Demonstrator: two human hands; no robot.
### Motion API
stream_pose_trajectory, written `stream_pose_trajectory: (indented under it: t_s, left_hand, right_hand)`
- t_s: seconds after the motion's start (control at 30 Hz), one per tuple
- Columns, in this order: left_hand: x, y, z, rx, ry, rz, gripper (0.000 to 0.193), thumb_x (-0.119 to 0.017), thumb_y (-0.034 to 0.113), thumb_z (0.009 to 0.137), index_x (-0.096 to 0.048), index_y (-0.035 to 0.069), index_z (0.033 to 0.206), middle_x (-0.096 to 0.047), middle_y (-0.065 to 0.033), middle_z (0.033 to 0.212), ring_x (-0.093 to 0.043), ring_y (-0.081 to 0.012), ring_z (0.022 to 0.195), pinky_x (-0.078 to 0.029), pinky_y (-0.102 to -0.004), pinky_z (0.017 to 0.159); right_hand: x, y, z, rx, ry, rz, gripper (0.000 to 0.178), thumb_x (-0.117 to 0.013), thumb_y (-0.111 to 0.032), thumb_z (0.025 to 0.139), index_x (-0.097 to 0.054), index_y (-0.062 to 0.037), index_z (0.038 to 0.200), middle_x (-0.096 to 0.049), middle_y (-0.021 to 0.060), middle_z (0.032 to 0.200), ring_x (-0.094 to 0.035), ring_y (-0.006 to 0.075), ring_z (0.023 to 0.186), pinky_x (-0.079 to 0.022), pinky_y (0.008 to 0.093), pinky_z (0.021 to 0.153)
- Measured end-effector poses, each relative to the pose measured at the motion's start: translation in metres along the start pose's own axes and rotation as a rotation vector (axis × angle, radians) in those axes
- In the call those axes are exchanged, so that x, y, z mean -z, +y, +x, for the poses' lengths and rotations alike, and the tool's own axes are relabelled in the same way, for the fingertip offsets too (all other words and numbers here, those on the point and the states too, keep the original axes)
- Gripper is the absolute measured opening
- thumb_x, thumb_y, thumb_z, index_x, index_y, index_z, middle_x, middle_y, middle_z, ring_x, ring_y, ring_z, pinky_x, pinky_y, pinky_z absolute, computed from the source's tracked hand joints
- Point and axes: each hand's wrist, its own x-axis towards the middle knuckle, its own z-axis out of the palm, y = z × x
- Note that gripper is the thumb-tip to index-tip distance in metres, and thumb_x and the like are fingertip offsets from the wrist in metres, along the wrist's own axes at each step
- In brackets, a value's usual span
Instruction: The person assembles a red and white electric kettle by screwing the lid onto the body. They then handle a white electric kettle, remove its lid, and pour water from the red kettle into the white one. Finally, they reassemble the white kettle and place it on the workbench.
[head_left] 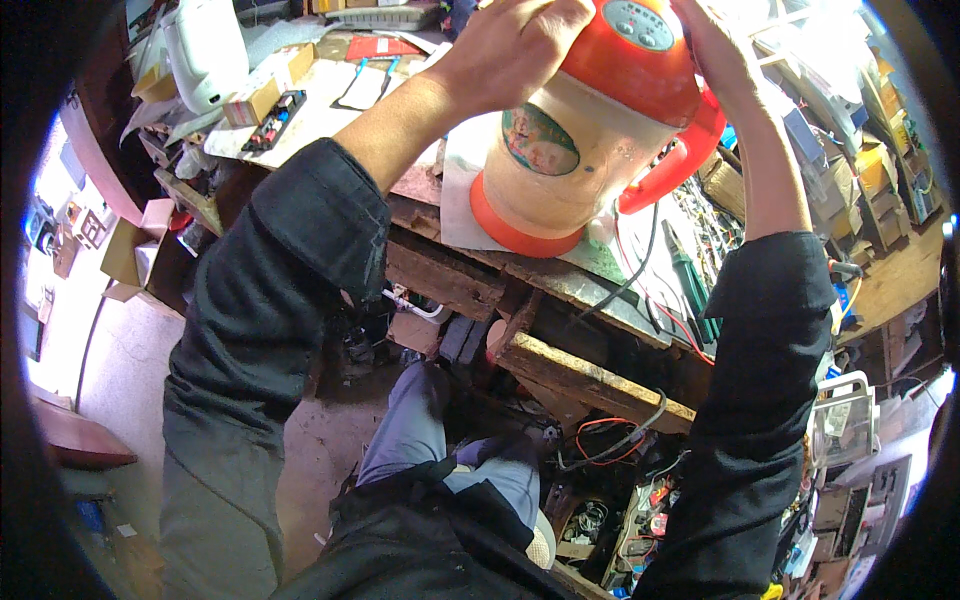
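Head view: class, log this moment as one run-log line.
left hand: on kettle lid | right hand: on lid's other side | kettle: orange and cream, on workbench

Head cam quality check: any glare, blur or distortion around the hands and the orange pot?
Head view: strong fisheye bend, with a black rim at the corners; overexposed at the top right, washing out the shelves behind the right hand; left hand and orange-and-cream electric pot are evenly lit and fairly sharp; under the wooden workbench it is dim.
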Motion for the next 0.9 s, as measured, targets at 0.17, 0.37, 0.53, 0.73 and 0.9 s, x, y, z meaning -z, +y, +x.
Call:
stream_pose_trajectory:
  t_s: [0.17, 0.37, 0.53, 0.73, 0.9]
  left_hand:
    - [0.005, 0.011, -0.004, 0.049, 0.003, -0.016, 0.066, -0.031, 0.042, 0.108, -0.034, -0.008, 0.151, -0.037, -0.0334, 0.154, -0.031, -0.0434, 0.149, -0.024, -0.0458, 0.123]
    - [0.001, -0.006, 0.001, -0.087, 0.001, 0.017, 0.064, -0.031, 0.04, 0.109, -0.035, -0.009, 0.15, -0.038, -0.0336, 0.153, -0.033, -0.0445, 0.147, -0.025, -0.0466, 0.122]
    - [0.004, 0.009, -0.002, -0.019, -0.008, 0.004, 0.063, -0.029, 0.039, 0.109, -0.035, -0.009, 0.149, -0.036, -0.0341, 0.154, -0.032, -0.0456, 0.147, -0.024, -0.0478, 0.122]
    - [0.005, 0.0, -0.004, -0.105, -0.031, 0.068, 0.065, -0.029, 0.041, 0.109, -0.035, -0.01, 0.149, -0.035, -0.0343, 0.155, -0.031, -0.0457, 0.148, -0.024, -0.0482, 0.123]
    - [0.002, -0.003, -0.001, -0.068, -0.007, 0.027, 0.066, -0.029, 0.042, 0.109, -0.034, -0.009, 0.15, -0.036, -0.0339, 0.155, -0.031, -0.0447, 0.148, -0.024, -0.0475, 0.123]
  right_hand:
    - [-0.004, -0.013, -0.009, -0.011, -0.001, -0.071, 0.041, -0.056, -0.051, 0.098, -0.06, -0.0185, 0.074, -0.048, -0.0066, 0.065, -0.039, 0.0083, 0.059, -0.031, 0.0274, 0.054]
    - [0.0, -0.006, -0.003, -0.01, -0.011, -0.028, 0.041, -0.055, -0.05, 0.099, -0.059, -0.018, 0.073, -0.046, -0.0064, 0.064, -0.039, 0.0081, 0.058, -0.03, 0.0275, 0.054]
    - [-0.001, -0.008, -0.005, 0.011, -0.006, -0.061, 0.04, -0.055, -0.048, 0.1, -0.059, -0.0183, 0.073, -0.046, -0.0067, 0.064, -0.039, 0.0073, 0.058, -0.03, 0.0271, 0.054]
    - [0.001, 0.002, 0.002, -0.01, -0.024, -0.002, 0.042, -0.055, -0.049, 0.101, -0.06, -0.019, 0.073, -0.045, -0.0076, 0.063, -0.037, 0.0067, 0.057, -0.028, 0.0262, 0.052]
    - [0.002, 0.004, 0.004, 0.02, -0.025, 0.006, 0.042, -0.055, -0.049, 0.101, -0.061, -0.0192, 0.073, -0.044, -0.0077, 0.062, -0.036, 0.0068, 0.055, -0.027, 0.0261, 0.051]
